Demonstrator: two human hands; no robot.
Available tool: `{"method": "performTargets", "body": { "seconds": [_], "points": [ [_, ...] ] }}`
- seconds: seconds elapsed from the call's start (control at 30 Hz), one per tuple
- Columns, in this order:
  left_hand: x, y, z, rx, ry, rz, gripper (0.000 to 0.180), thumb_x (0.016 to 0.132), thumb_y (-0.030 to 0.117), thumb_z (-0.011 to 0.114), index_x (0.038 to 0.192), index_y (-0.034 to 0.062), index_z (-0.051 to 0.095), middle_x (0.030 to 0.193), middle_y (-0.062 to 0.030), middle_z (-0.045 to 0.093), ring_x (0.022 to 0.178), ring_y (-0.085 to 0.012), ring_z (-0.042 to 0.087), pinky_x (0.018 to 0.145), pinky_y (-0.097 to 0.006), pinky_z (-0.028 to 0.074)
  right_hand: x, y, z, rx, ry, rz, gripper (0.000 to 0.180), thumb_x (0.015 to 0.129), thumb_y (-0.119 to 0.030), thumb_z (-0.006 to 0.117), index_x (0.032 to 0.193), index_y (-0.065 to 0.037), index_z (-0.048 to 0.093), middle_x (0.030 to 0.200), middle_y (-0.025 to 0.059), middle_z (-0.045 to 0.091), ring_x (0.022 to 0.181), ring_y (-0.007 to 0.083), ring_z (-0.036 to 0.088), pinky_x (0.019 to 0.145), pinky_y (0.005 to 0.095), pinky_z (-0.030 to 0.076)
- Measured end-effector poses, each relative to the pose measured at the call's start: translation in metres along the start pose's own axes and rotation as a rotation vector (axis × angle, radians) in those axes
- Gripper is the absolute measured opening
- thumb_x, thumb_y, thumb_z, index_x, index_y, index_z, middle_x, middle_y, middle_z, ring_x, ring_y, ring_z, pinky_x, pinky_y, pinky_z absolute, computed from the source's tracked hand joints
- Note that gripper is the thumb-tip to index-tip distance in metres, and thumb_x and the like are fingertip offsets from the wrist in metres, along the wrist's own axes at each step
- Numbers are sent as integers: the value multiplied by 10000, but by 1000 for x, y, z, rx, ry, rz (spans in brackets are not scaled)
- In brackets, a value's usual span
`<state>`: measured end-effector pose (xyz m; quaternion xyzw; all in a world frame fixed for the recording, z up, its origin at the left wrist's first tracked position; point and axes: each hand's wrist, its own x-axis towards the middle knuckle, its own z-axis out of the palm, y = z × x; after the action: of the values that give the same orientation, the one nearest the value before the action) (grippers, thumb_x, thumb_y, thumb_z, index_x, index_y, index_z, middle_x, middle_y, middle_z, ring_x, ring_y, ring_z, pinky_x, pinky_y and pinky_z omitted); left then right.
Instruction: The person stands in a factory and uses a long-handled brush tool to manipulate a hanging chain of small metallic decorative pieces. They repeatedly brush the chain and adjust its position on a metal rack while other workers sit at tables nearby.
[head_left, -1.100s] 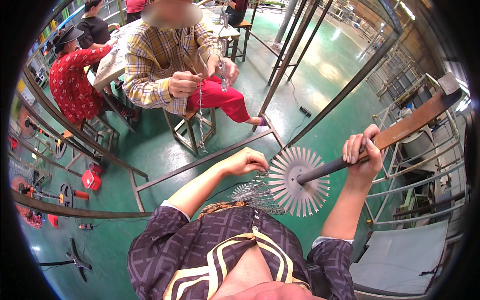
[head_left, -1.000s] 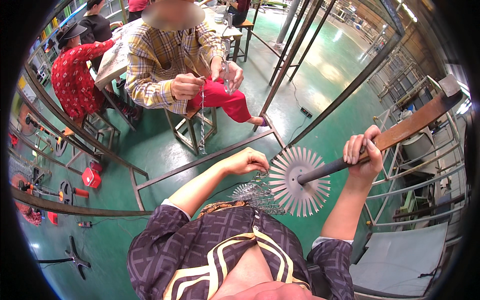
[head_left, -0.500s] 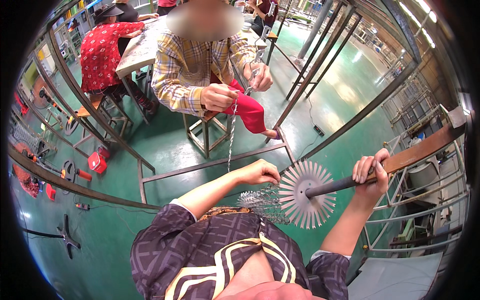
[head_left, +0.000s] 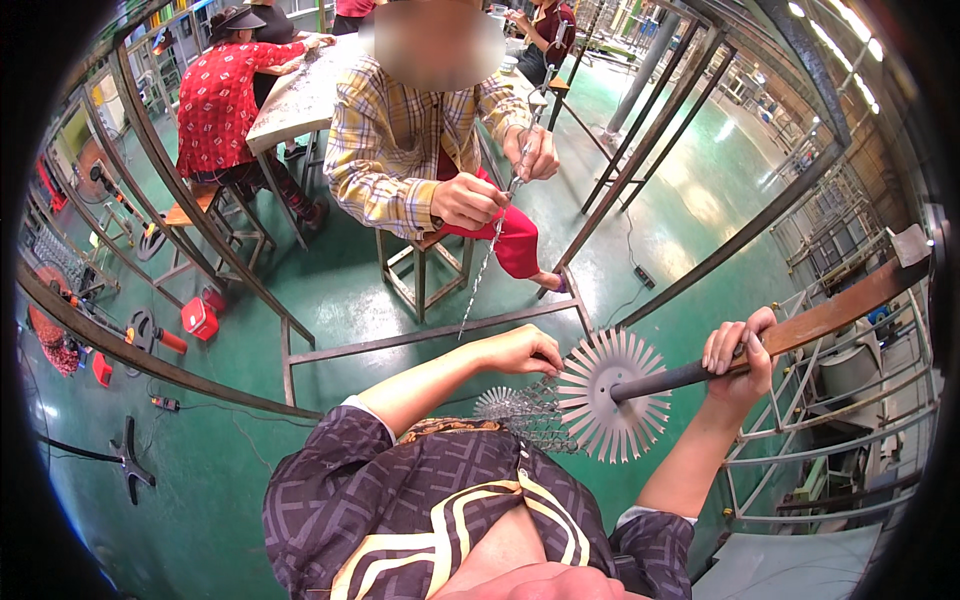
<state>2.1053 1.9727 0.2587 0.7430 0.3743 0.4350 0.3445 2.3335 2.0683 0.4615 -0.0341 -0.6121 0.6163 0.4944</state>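
Green floor below; right hand (head_left: 738, 352) fists rod (head_left: 665, 378), left hand (head_left: 520, 350) pinches spiked disc (head_left: 610, 408).

A glossy green floor (head_left: 700, 200) reflects bright overhead light. Slanted steel frame bars (head_left: 690, 270) cross it; metal stools (head_left: 420, 275) and a pale worktable (head_left: 300, 90) stand behind.
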Motion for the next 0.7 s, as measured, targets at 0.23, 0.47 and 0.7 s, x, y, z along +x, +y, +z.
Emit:
{"method": "performTargets", "body": {
  "seconds": [0.23, 0.47, 0.7],
  "points": [
    [16, 68, -124, 154, 1034, -7, 81, 795, 15, 613, 866, -10, 642, 785, -64, 650, 748, -127, 614, 679, -264, 485, 0, -2, 3, -25, 23, -26, 176, 769, -135, 499, 752, -57, 342, 428, 62, 392, 350, 129, 366, 362, 248, 380],
    [45, 58, -206, 219, 984, -7, 165, 819, 61, 643, 959, -27, 639, 803, -42, 649, 736, -69, 575, 654, -212, 460, 1, -3, 4, -34, 25, -14, 175, 762, -133, 499, 751, -58, 342, 429, 63, 394, 351, 130, 368, 365, 248, 378],
    [42, 70, -207, 28, 1080, 90, 98, 813, 66, 659, 850, -25, 662, 738, -11, 641, 652, -42, 551, 590, -185, 433, -1, -2, 3, -45, 47, -13, 169, 762, -127, 497, 750, -57, 344, 430, 63, 395, 349, 131, 368, 366, 249, 376]
  ]
}}
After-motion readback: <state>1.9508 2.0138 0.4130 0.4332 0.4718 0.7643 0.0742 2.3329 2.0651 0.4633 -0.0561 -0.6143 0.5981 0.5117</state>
